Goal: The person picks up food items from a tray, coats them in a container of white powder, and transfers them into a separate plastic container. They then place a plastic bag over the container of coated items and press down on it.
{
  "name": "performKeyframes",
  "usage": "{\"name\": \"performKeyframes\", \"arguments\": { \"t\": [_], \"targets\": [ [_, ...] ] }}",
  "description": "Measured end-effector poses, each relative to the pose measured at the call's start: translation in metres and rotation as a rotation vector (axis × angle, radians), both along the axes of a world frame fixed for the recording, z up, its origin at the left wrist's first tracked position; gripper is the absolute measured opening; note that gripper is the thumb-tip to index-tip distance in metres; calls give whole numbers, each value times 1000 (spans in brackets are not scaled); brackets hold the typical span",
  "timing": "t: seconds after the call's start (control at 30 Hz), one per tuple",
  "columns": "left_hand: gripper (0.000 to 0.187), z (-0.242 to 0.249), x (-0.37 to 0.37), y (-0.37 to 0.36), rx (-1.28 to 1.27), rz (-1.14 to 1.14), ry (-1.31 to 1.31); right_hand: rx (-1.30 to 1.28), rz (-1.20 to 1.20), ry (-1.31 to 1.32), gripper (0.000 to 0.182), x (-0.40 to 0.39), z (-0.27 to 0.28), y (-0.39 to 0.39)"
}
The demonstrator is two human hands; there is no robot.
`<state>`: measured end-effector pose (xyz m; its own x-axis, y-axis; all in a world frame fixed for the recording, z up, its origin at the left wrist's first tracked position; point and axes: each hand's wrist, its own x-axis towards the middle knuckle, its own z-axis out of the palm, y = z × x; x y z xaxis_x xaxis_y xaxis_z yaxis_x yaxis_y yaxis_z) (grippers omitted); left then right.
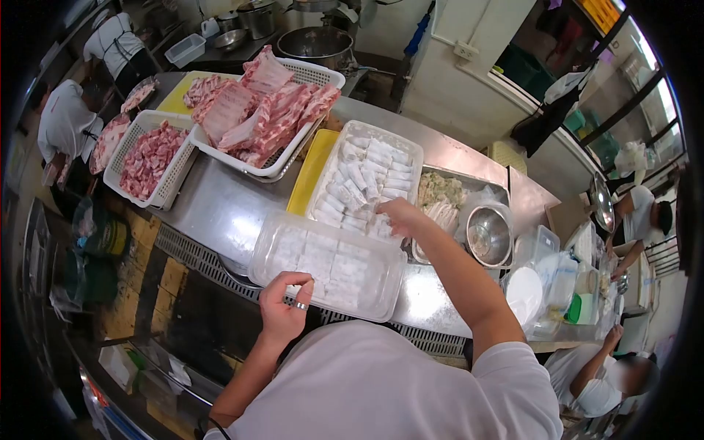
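Note:
My right hand (400, 218) reaches over the white tray (416, 158) of pale wrapped rolls (355, 176); its fingers are bent together at the rolls, and what they hold, if anything, is too small to tell. At the near side sits a clear plastic container (389, 293) with rows of white wrapped pieces (315, 257) inside. My left hand (288, 301), with a ring on one finger, is closed at this container's near left edge; its fingertips are pressed together, their contents hidden. The two containers touch or nearly touch.
Large meat slabs (249, 110) fill a white basket, beside a basket of cut meat (152, 158). A yellow board (312, 172) lies left of the rolls. To the right are a tray of pale filling (440, 189) and a steel bowl (489, 235). Several people work nearby.

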<state>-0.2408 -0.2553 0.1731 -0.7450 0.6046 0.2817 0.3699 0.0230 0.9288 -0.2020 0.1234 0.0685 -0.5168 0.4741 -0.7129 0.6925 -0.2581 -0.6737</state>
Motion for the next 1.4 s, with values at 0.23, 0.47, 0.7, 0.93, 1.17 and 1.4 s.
{"name": "performKeyframes", "arguments": {
  "t": [0.23,0.47,0.7,0.93,1.17,1.4],
  "targets": [
    [12,13,-35,-10,-34,162,322,-134,-104,53,58,7,-19,-8],
    [12,-1,-38,-10,-35,117,230,-583,-293,235,40,-35,-14,-50],
    [10,-14,-37,-5,-31,63,201,148,-66,376,40,-40,4,-28],
    [9,-12,-41,-3,25,73,212,778,290,165,27,-21,73,-15],
    [12,-7,-59,-18,21,228,216,790,163,125,28,-32,68,-11],
    [20,-36,-85,-34,-20,418,-52,49,70,498,13,-49,147,-113]
  ]
}}
